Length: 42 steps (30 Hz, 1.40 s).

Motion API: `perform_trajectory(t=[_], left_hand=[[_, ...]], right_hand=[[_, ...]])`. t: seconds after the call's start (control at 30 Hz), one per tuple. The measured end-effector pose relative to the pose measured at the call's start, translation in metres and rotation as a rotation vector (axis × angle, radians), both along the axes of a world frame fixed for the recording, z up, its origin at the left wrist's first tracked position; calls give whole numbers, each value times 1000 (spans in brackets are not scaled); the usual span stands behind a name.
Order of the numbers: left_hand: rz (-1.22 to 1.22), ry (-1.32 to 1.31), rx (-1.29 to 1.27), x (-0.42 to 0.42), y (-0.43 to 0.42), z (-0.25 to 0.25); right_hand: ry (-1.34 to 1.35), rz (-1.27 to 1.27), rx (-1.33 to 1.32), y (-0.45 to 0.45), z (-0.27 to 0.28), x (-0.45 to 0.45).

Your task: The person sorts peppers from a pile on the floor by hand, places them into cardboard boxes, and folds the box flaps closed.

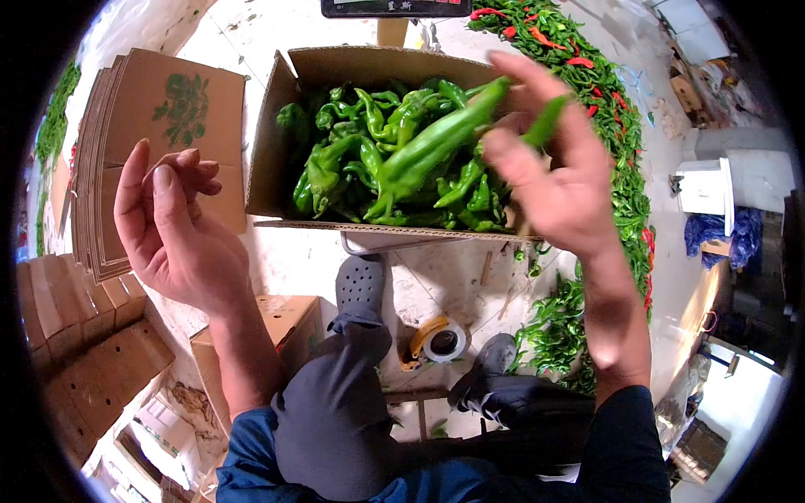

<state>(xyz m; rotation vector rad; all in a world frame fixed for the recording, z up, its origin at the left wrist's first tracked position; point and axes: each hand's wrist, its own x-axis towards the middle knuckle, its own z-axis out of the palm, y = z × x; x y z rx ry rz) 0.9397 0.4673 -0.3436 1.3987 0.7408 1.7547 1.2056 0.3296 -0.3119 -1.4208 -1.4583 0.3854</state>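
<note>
An open cardboard box holds many green peppers. Over its right end is my right hand, somewhat blurred, its fingers curved around a green pepper. A larger green pepper lies tilted just left of those fingers; whether they touch it is unclear. My left hand is raised to the left of the box, palm turned up, fingers bent and apart, with nothing in it. Behind it stand flattened cardboard boxes with a green print.
Green and red peppers are heaped along the right, with more green ones nearer. A tape dispenser lies between my feet. A closed carton stands lower left. A scale display shows at the top.
</note>
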Motion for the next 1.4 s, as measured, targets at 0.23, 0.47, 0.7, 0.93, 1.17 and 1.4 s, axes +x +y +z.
perform_trajectory(t=[0.23, 0.47, 0.7, 0.93, 1.17, 1.4], left_hand=[[-50, 40, -11, 0, -5, -4], [-50, 146, 10, -3, -6, -3], [-233, 421, -25, 1, -17, 5], [-409, 1032, 163, 41, -35, 37], [-462, 1330, 212, 105, -55, 46], [-669, 1419, 246, 107, -91, 53]], right_hand=[[-228, -213, -249, -15, -11, 12], [-53, -387, -115, -49, -12, 39], [-142, -611, -780, -225, -73, 88], [-7, -831, -1028, -535, -226, 0], [733, -1157, -1342, -641, -266, -126], [1005, -1198, -1342, -654, -299, -182]])
